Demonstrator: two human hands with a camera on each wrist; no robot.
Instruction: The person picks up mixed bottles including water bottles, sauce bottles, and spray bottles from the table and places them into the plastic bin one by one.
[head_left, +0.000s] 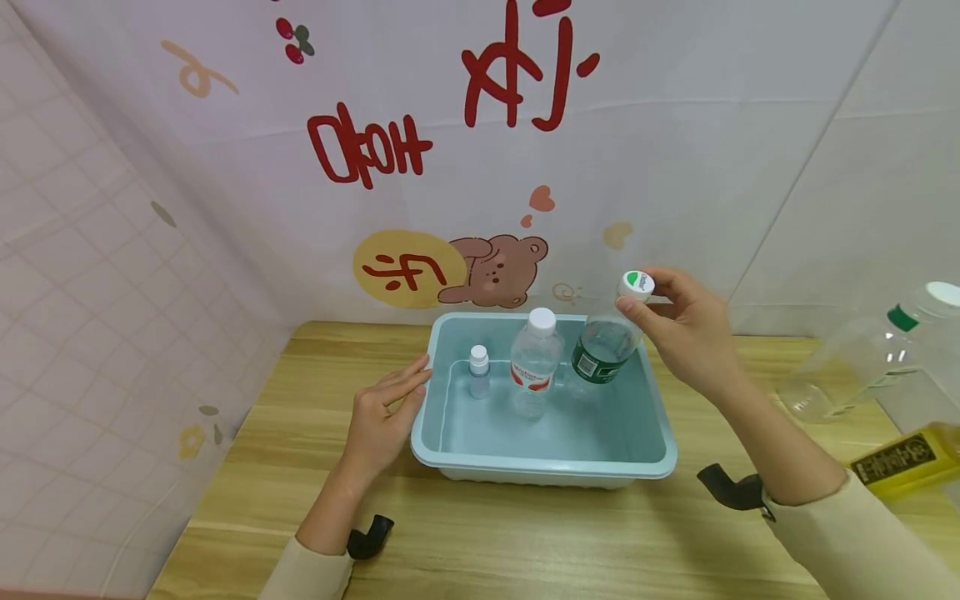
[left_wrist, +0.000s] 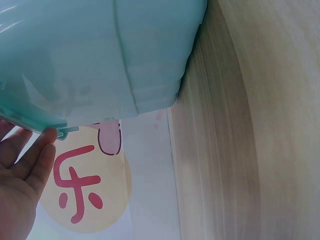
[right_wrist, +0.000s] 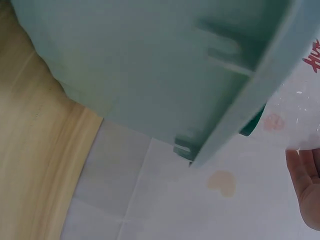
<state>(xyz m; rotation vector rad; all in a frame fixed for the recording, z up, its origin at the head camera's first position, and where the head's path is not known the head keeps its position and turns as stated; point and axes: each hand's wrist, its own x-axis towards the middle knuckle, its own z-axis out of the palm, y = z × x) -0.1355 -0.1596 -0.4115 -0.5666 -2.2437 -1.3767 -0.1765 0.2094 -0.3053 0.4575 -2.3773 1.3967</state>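
Note:
A light blue plastic basin (head_left: 540,467) sits on the table. My right hand (head_left: 693,329) pinches the white cap of a clear bottle with a green label (head_left: 596,362), held tilted at the basin's right side, its lower part inside. In the right wrist view, the right hand (right_wrist: 307,185) shows partly at the edge. My left hand (head_left: 386,417) touches the basin's left rim with extended fingers, also visible in the left wrist view (left_wrist: 27,170). Inside the basin stand a clear bottle with a red-and-white label (head_left: 534,371) and a small white-capped bottle (head_left: 479,375).
On the right, a large clear bottle with a green neck band (head_left: 862,367) stands near a yellow bottle with a dark label (head_left: 903,458). A white printed curtain (head_left: 660,167) hangs behind the wooden table (head_left: 480,542).

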